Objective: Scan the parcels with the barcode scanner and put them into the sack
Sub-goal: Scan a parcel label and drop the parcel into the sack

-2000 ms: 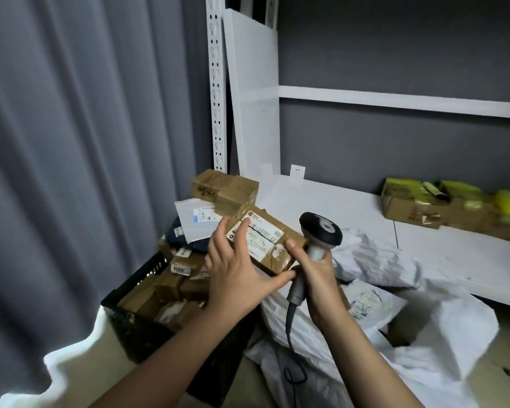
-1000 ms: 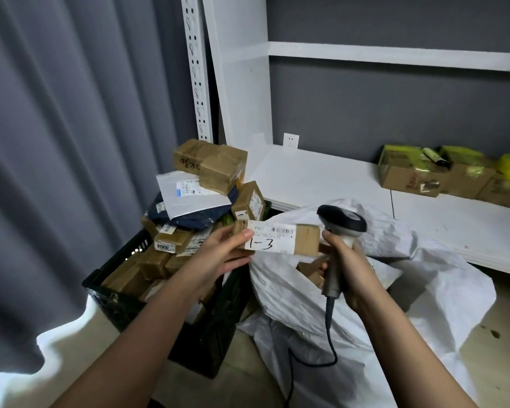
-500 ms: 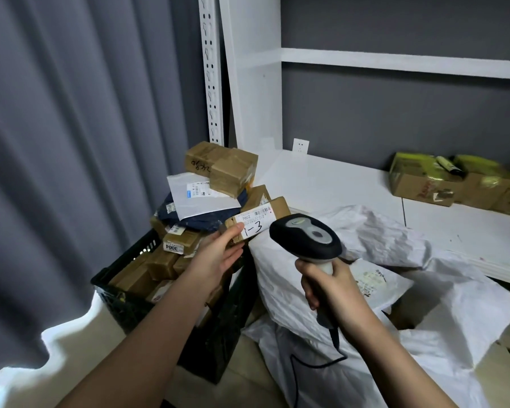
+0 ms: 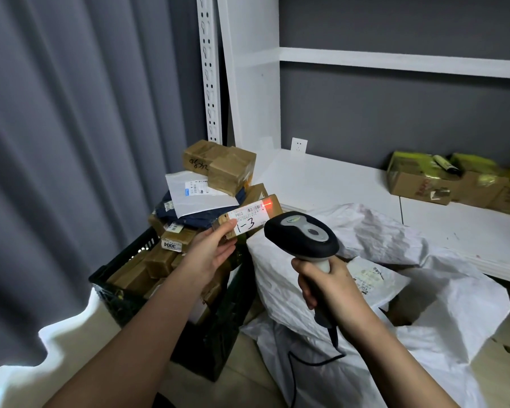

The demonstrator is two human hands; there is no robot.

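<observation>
My left hand (image 4: pixel 208 256) grips a small brown parcel (image 4: pixel 252 216) by its near end, label up, marked "1-3". A red scan light glows on the label's far end. My right hand (image 4: pixel 329 285) holds the black barcode scanner (image 4: pixel 302 235) by its handle, head pointed at the parcel from just to its right. Below and to the right lies the white sack (image 4: pixel 409 278), rumpled, with a white mailer inside its mouth. A black crate (image 4: pixel 218 328) heaped with brown parcels (image 4: pixel 221 166) stands on the left.
A white shelf board (image 4: pixel 336 184) runs behind the sack, carrying cardboard boxes with yellow tape (image 4: pixel 451 179) at the far right. A grey curtain (image 4: pixel 71 142) hangs on the left. The scanner's cable (image 4: pixel 309 363) trails down across the sack.
The parcel in my left hand has turned label up. My right hand has tipped the scanner down toward it, and a red scan light now shows on the label.
</observation>
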